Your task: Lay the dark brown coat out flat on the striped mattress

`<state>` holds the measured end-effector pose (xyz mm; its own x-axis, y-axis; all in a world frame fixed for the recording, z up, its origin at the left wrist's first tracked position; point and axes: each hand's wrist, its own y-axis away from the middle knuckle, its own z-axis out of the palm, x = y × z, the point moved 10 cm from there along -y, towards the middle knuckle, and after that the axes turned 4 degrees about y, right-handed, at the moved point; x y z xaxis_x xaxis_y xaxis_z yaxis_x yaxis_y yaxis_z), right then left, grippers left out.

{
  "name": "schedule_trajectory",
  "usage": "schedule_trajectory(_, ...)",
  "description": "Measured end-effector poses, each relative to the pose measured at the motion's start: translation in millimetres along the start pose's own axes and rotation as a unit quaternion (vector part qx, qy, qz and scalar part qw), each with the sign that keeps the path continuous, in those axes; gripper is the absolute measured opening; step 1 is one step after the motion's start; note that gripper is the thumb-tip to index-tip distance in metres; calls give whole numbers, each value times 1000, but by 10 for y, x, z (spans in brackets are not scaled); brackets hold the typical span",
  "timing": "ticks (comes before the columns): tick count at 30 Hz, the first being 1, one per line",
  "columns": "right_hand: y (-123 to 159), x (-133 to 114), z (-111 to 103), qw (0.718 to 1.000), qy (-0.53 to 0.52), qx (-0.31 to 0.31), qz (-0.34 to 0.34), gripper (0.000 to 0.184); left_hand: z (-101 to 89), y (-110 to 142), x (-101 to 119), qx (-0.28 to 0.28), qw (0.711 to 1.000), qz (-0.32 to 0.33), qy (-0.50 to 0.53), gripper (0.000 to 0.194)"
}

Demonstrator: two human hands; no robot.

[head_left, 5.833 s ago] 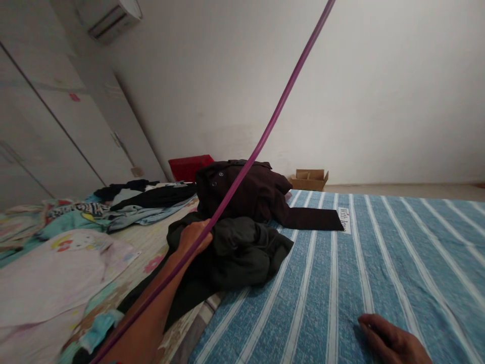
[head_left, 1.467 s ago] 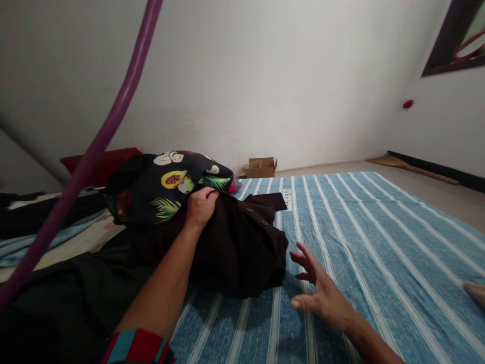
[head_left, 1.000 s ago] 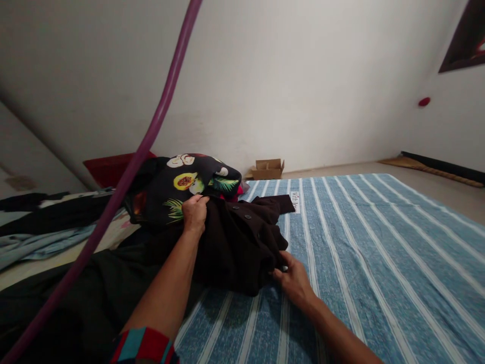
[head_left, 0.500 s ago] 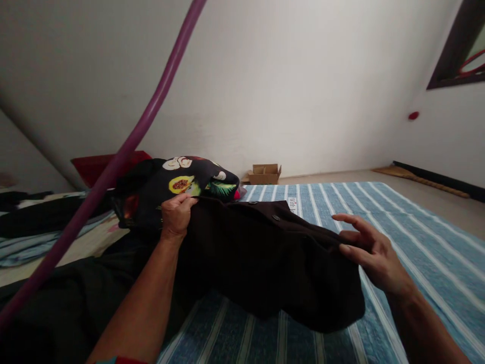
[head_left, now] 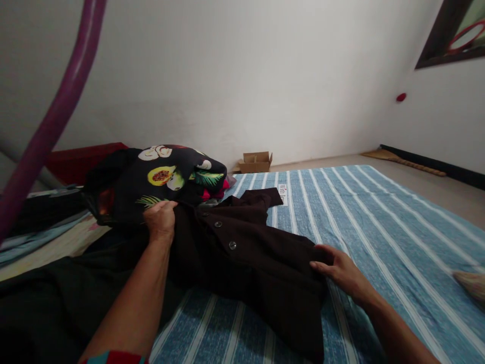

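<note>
A blue-and-white striped sheet (head_left: 394, 242) spreads beneath and beyond both hands. The dark brown garment (head_left: 273, 253) stretches between them, just over the sheet. A dark green garment (head_left: 76, 293) lies beside the left forearm; a fruit-print cloth (head_left: 129, 174) is heaped just beyond the left hand (head_left: 161, 218), which is closed on the brown garment's edge. The right hand (head_left: 343, 270), half open, touches its other end; whether it grips, I cannot tell. Round buttons (head_left: 232, 245) show between the hands.

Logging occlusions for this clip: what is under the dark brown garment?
Blue striped cloth borders the dark brown garment and seems to continue beneath it; anything else under there is covered.
</note>
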<state>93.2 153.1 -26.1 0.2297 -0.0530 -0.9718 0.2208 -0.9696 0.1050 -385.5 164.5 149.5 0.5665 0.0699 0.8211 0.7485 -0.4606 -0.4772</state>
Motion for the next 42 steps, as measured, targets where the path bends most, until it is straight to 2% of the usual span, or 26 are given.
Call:
schedule_trajectory(2,-3,-46,65,998,-59,5,7,13,3,10,-20,6,1000,-19,13,14)
schedule_trajectory(4,0,-103,-95,988,-143,60,21,7,-3,30,-18,4,999,-29,25,15)
schedule_trajectory(7,10,-308,-688,954,-239,181,3,18,7,99,76,-39,999,-13,32,17)
schedule_trajectory(9,-8,-483,-1167,933,-245,262,-32,27,85,194,191,-109,994,13,28,19)
schedule_trajectory(11,56,-616,-1669,889,-200,403,-88,33,218,333,307,-193,980,42,22,20)
schedule_trajectory(13,44,-671,-1878,876,-70,467,-93,37,379,492,397,-272,960,71,7,19)
schedule_trajectory(14,9,-656,-1882,879,27,472,-67,40,461,568,429,-305,948,89,-6,19)
schedule_trajectory(16,8,-564,-1779,862,196,467,-16,45,615,701,456,-358,924,126,-41,21)
schedule_trajectory(17,48,-501,-1686,852,247,461,1,45,678,751,450,-376,914,142,-58,23)
schedule_trajectory(18,93,-430,-1561,855,272,442,10,44,726,785,435,-389,906,152,-71,24)
schedule_trajectory(19,125,-353,-1399,872,278,403,16,41,755,801,417,-393,903,156,-76,25)
schedule_trajectory(21,150,-233,-925,932,261,250,4,41,776,812,391,-395,901,158,-78,26)
schedule_trajectory(23,272,-188,-486,961,249,120,-4,45,767,818,386,-395,902,159,-79,26)
schedule_trajectory(24,361,-194,-370,961,256,100,-5,47,760,824,386,-396,901,157,-81,26)
schedule_trajectory(27,613,-246,-300,935,320,154,1,50,745,853,386,-402,899,152,-88,26)
schedule_trajectory(29,693,-204,-184,924,352,149,5,47,740,870,383,-403,898,155,-91,26)
schedule_trajectory(31,689,-71,40,936,341,89,8,41,742,878,372,-401,897,160,-94,27)
schedule_trajectory(34,637,152,302,974,224,-19,23,29,724,862,361,-391,899,170,-102,28)
schedule_trajectory(36,627,224,253,989,127,-62,49,25,685,841,373,-382,899,180,-115,29)
schedule_trajectory(38,650,190,-5,993,75,-62,67,27,647,838,376,-390,892,186,-135,28)
schedule_trajectory(40,697,64,-307,994,82,-48,58,28,637,883,345,-424,871,187,-164,25)
schedule_trajectory(42,754,-38,-480,990,127,-47,49,27,651,987,270,-473,836,185,-209,21)
